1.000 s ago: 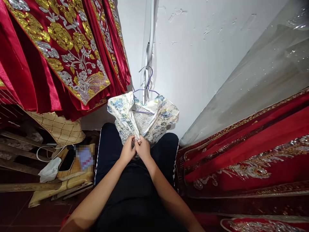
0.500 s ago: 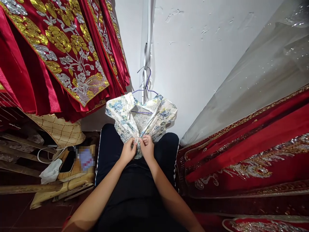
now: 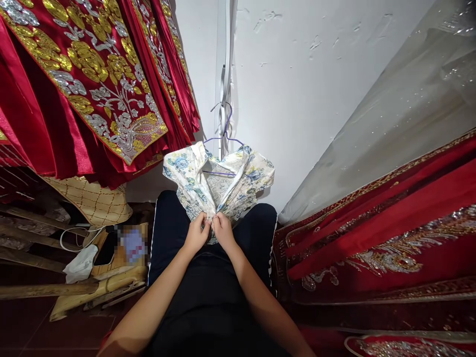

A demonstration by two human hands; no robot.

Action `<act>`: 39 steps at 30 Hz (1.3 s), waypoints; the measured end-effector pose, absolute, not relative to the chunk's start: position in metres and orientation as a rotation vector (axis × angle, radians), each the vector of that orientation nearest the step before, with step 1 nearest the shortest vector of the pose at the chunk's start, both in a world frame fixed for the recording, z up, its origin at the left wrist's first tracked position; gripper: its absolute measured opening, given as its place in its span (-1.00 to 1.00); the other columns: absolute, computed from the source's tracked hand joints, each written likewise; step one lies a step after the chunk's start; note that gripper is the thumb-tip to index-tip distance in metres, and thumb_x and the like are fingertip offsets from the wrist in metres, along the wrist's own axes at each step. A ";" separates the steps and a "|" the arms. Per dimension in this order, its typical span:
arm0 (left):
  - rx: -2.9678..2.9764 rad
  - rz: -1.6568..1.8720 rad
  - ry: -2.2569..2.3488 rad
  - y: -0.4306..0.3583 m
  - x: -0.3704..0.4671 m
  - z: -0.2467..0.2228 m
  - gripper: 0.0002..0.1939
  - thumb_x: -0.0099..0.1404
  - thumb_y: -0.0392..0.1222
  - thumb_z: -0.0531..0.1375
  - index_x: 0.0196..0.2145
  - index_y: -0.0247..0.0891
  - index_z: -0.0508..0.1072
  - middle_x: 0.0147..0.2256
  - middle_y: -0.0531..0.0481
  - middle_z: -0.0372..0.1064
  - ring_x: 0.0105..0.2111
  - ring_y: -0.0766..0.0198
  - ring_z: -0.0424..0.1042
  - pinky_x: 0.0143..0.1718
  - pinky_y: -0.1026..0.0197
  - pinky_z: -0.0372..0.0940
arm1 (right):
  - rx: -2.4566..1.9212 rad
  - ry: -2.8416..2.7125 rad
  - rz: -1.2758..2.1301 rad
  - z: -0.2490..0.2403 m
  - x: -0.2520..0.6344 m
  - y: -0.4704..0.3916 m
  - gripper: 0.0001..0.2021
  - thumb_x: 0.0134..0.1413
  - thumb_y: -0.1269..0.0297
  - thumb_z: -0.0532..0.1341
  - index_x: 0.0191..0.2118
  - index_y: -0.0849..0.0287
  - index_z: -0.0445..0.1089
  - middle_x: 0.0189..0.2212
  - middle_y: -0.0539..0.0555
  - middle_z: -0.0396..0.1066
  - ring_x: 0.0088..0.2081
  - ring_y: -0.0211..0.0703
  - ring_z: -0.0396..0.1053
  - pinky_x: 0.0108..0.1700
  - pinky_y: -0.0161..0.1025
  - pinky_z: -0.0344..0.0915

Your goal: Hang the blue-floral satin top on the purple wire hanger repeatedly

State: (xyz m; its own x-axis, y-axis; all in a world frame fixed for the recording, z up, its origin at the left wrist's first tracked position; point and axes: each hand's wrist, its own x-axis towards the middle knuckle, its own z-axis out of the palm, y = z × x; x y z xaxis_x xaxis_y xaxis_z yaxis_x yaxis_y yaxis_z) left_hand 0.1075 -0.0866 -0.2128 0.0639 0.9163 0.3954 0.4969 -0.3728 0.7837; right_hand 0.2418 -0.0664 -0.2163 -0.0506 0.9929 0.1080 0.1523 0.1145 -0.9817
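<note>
The shirt (image 3: 193, 186) is on a hanger (image 3: 226, 133) before the wall (image 3: 282, 99), both hands (image 3: 197, 233) side by side at its front, between the knees (image 3: 258, 223). Left, a garment (image 3: 92, 74) hangs; nearer, a chair (image 3: 122, 275) bears a bag (image 3: 81, 263) and, beside it, a packet (image 3: 133, 245). Another garment (image 3: 372, 263) lies right.

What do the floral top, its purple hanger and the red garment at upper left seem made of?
Floral top: thin fabric, perhaps cotton, mostly matte, softly creased.
Purple hanger: probably coated metal wire, being so slender; plastic is possible.
Red garment: satin-like cloth, its folds shining; its gold and silver decoration glitters like sequins.
</note>
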 end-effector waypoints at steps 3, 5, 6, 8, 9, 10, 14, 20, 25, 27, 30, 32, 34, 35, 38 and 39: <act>1.878 1.297 1.421 -0.089 0.105 -0.212 -0.86 0.38 -0.13 0.10 -0.34 -0.19 0.29 -0.44 0.08 0.24 -0.41 0.27 0.30 -0.31 0.23 0.21 | -1.157 -1.330 1.270 -0.210 0.237 -0.069 -0.77 0.14 0.13 0.01 -0.47 0.09 0.21 -0.66 -0.06 0.22 -0.61 -0.26 0.15 -0.48 -0.29 0.15; 1.858 1.331 1.429 -0.089 0.105 -0.211 -0.89 0.37 -0.15 0.10 -0.33 -0.19 0.30 -0.44 0.08 0.25 -0.40 0.27 0.30 -0.30 0.23 0.23 | -1.085 -1.175 1.427 -0.206 0.235 -0.072 -0.74 0.12 0.08 0.02 -0.42 0.12 0.28 -0.64 -0.05 0.25 -0.65 -0.28 0.13 -0.55 -0.29 0.09; 1.853 1.350 1.420 -0.089 0.106 -0.211 -0.91 0.37 -0.16 0.10 -0.30 -0.19 0.31 -0.42 0.07 0.27 -0.39 0.26 0.32 -0.28 0.23 0.24 | -1.032 -1.078 1.508 -0.204 0.234 -0.074 -0.74 0.10 0.06 0.05 -0.41 0.13 0.30 -0.64 -0.04 0.26 -0.65 -0.29 0.12 -0.56 -0.30 0.07; 1.857 1.381 1.378 -0.088 0.108 -0.211 -0.92 0.37 -0.18 0.11 -0.20 -0.19 0.35 -0.34 0.02 0.33 -0.31 0.23 0.37 -0.20 0.20 0.28 | -0.930 -0.931 1.614 -0.201 0.234 -0.078 -0.74 0.04 0.06 0.14 -0.45 0.16 0.32 -0.64 -0.04 0.24 -0.64 -0.33 0.11 -0.57 -0.32 0.04; 1.865 1.394 1.353 -0.087 0.109 -0.210 -0.88 0.37 -0.18 0.11 -0.14 -0.19 0.35 -0.29 -0.01 0.36 -0.26 0.21 0.40 -0.14 0.18 0.30 | -0.904 -0.910 1.628 -0.200 0.236 -0.080 -0.75 0.02 0.07 0.17 -0.46 0.17 0.33 -0.64 -0.04 0.24 -0.64 -0.34 0.11 -0.57 -0.33 0.04; 1.875 1.400 1.327 -0.086 0.111 -0.210 -0.83 0.37 -0.19 0.11 -0.09 -0.19 0.35 -0.25 -0.04 0.38 -0.20 0.19 0.41 -0.09 0.16 0.30 | -0.897 -0.911 1.627 -0.198 0.237 -0.081 -0.75 0.02 0.09 0.18 -0.47 0.18 0.34 -0.65 -0.04 0.23 -0.63 -0.35 0.11 -0.56 -0.33 0.04; 1.927 1.367 1.265 -0.085 0.116 -0.207 -0.79 0.37 -0.20 0.13 -0.04 -0.19 0.36 -0.15 -0.10 0.42 -0.11 0.15 0.44 -0.03 0.14 0.30 | -0.971 -0.984 1.571 -0.193 0.246 -0.085 -0.77 0.02 0.11 0.16 -0.48 0.17 0.34 -0.69 -0.05 0.24 -0.65 -0.34 0.12 -0.57 -0.34 0.05; 1.974 1.347 1.285 -0.089 0.120 -0.204 -0.90 0.40 -0.20 0.10 -0.17 -0.21 0.38 -0.25 -0.07 0.41 -0.19 0.17 0.44 -0.09 0.15 0.30 | -1.009 -1.068 1.519 -0.185 0.247 -0.091 -0.75 0.03 0.12 0.15 -0.53 0.16 0.31 -0.73 -0.06 0.25 -0.70 -0.36 0.09 -0.60 -0.35 0.04; 2.007 1.291 1.334 -0.094 0.121 -0.198 -0.90 0.41 -0.22 0.06 -0.23 -0.20 0.36 -0.27 -0.06 0.40 -0.21 0.16 0.42 -0.12 0.15 0.29 | -1.014 -1.059 1.450 -0.159 0.253 -0.078 -0.76 0.07 0.13 0.15 -0.45 0.20 0.38 -0.67 -0.03 0.34 -0.70 -0.37 0.14 -0.64 -0.37 0.01; 2.040 1.254 1.367 -0.096 0.121 -0.195 -0.90 0.42 -0.22 0.05 -0.25 -0.20 0.34 -0.30 -0.05 0.38 -0.24 0.17 0.40 -0.15 0.15 0.28 | -0.982 -1.074 1.401 -0.130 0.259 -0.061 -0.75 0.11 0.12 0.18 -0.39 0.23 0.42 -0.64 -0.01 0.38 -0.69 -0.37 0.18 -0.65 -0.38 0.02; 2.087 1.203 1.393 -0.098 0.123 -0.193 -0.90 0.42 -0.23 0.05 -0.29 -0.20 0.31 -0.33 -0.03 0.35 -0.28 0.18 0.38 -0.20 0.16 0.26 | -0.883 -1.148 1.297 -0.067 0.269 -0.026 -0.77 0.14 0.16 0.23 -0.37 0.25 0.45 -0.58 0.02 0.42 -0.66 -0.41 0.22 -0.65 -0.42 0.06; 2.119 1.177 1.379 -0.099 0.125 -0.195 -0.90 0.41 -0.24 0.05 -0.30 -0.20 0.30 -0.34 -0.02 0.35 -0.28 0.18 0.38 -0.20 0.16 0.25 | -0.818 -1.204 1.214 -0.026 0.272 -0.006 -0.78 0.19 0.19 0.22 -0.35 0.24 0.45 -0.54 0.03 0.45 -0.62 -0.42 0.25 -0.63 -0.44 0.10; 2.128 1.163 1.354 -0.099 0.128 -0.196 -0.90 0.41 -0.24 0.06 -0.31 -0.20 0.30 -0.34 -0.02 0.36 -0.28 0.18 0.38 -0.19 0.15 0.26 | -0.793 -1.179 1.151 0.003 0.271 0.006 -0.76 0.22 0.17 0.19 -0.36 0.24 0.43 -0.57 0.01 0.43 -0.65 -0.44 0.22 -0.65 -0.45 0.06; 2.120 1.158 1.339 -0.099 0.128 -0.195 -0.89 0.41 -0.23 0.07 -0.32 -0.21 0.31 -0.35 -0.02 0.36 -0.29 0.18 0.39 -0.19 0.15 0.26 | -0.786 -1.174 1.137 0.010 0.270 0.007 -0.76 0.23 0.17 0.19 -0.36 0.24 0.42 -0.58 0.00 0.42 -0.66 -0.44 0.21 -0.66 -0.46 0.04; 2.039 1.201 1.278 -0.098 0.125 -0.168 -0.89 0.40 -0.20 0.13 -0.31 -0.23 0.37 -0.33 -0.04 0.40 -0.27 0.18 0.43 -0.18 0.13 0.31 | -0.761 -1.214 1.149 0.009 0.267 0.001 -0.77 0.21 0.18 0.19 -0.38 0.22 0.40 -0.61 -0.03 0.41 -0.67 -0.43 0.22 -0.65 -0.45 0.05; 2.000 1.264 1.240 -0.097 0.121 -0.151 -0.91 0.39 -0.18 0.16 -0.27 -0.23 0.41 -0.29 -0.05 0.43 -0.25 0.17 0.45 -0.15 0.12 0.33 | -0.757 -1.229 1.158 0.004 0.266 -0.004 -0.78 0.21 0.19 0.18 -0.38 0.22 0.40 -0.62 -0.03 0.40 -0.66 -0.43 0.23 -0.65 -0.45 0.06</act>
